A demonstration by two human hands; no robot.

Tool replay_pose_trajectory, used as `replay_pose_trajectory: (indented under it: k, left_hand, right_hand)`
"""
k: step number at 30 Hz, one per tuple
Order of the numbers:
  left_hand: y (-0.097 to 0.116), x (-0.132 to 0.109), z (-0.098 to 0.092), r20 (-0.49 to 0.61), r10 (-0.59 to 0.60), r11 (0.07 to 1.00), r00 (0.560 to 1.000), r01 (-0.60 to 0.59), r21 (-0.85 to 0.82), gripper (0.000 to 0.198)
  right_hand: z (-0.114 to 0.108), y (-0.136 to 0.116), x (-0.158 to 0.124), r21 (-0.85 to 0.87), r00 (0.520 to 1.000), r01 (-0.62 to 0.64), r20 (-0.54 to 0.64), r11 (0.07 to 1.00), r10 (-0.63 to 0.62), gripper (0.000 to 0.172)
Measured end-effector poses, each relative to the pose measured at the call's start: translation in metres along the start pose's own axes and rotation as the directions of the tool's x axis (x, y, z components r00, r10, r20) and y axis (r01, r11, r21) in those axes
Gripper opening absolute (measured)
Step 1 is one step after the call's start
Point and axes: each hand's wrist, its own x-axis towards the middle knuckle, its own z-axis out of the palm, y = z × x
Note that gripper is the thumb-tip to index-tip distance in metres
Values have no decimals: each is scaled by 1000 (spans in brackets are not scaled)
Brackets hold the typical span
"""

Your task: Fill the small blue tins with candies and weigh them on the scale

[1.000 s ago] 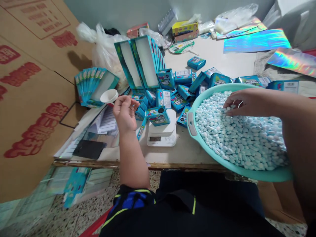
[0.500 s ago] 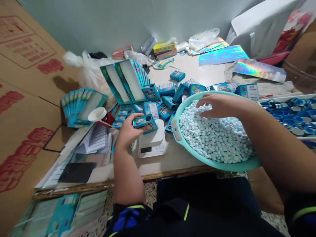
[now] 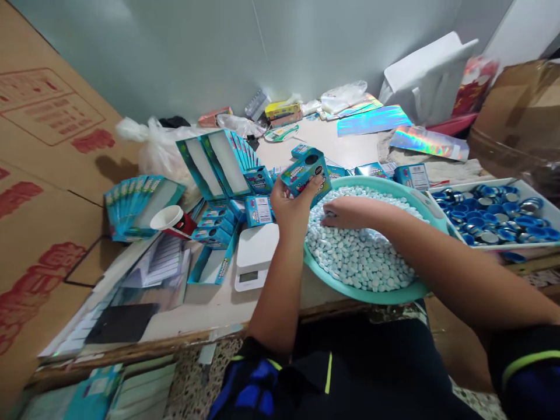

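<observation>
My left hand [image 3: 292, 204] is raised and shut on a teal "Caramelo Macizo" candy box [image 3: 305, 172], whose round opening faces up. Below and to the right, my right hand [image 3: 343, 213] rests on pale blue oval candies [image 3: 356, 254] in a teal plastic basin [image 3: 371, 294]. Its fingers are curled, and I cannot tell whether any candies lie under them. A white digital kitchen scale [image 3: 256, 254] stands left of the basin with nothing on it, and neither hand touches it.
A white tray [image 3: 490, 245] of blue-and-silver lids sits right of the basin. Several teal boxes, flat box blanks [image 3: 140, 207] and a paper cup [image 3: 168, 219] lie to the left. Holographic foil sheets [image 3: 429, 143] lie behind, and large cardboard [image 3: 52, 146] stands far left.
My left hand has lifted the box off the scale and moved it up and right, over the basin's rim. My right hand has moved down into the candies, and the view has shifted left.
</observation>
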Motion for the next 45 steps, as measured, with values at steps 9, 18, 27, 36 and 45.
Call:
replay_pose_trajectory:
  k: [9,18,27,36,45]
  left_hand:
    - [-25,-5,-8,51,-69,995,996,65,72,45]
    - [-19,-10,-10,219,-99,982,971,59,181,34]
    - [-16,-21,-7,453,11,964,892,-129,231,42]
    - [-18,-22,-8,478,90,927,874,-248,280,44]
    - [-17,-22,-7,473,98,926,875,-254,279,44]
  right_hand:
    - [-26,22,-14,237,998,56,-34,970,-49,25]
    - [-41,21,-39,733,938,277,-346,622,-10,29]
    - [-33,27,-17,788,738,462,-596,406,317,44]
    - [-14,39,2,648,680,363,-676,670,284,75]
    - [-15,34,0,766,683,345,-601,542,415,59]
